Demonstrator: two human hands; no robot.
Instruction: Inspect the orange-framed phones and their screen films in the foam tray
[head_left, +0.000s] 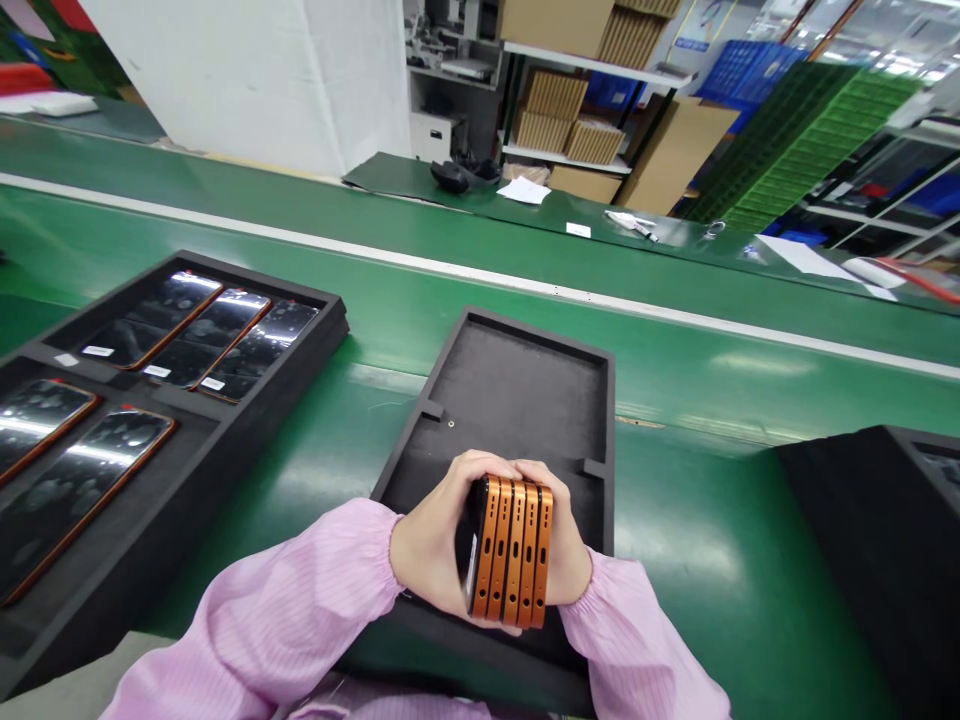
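Between my two hands is a stack of several orange-framed smartphones, standing on edge with their port ends toward me. My left hand is closed around the stack's left side, where a dark screen with a white label partly shows. Around the right side wraps my right hand. The fingertips of both hands meet at the top of the stack. Beneath is a black foam tray with a bare inner floor, its near part hidden by my hands and sleeves.
At left, a larger black tray holds several phones, screens up. Another black tray stands at the right edge. All rest on a green bench. Papers and a dark object lie on its far side, before shelves with cartons.
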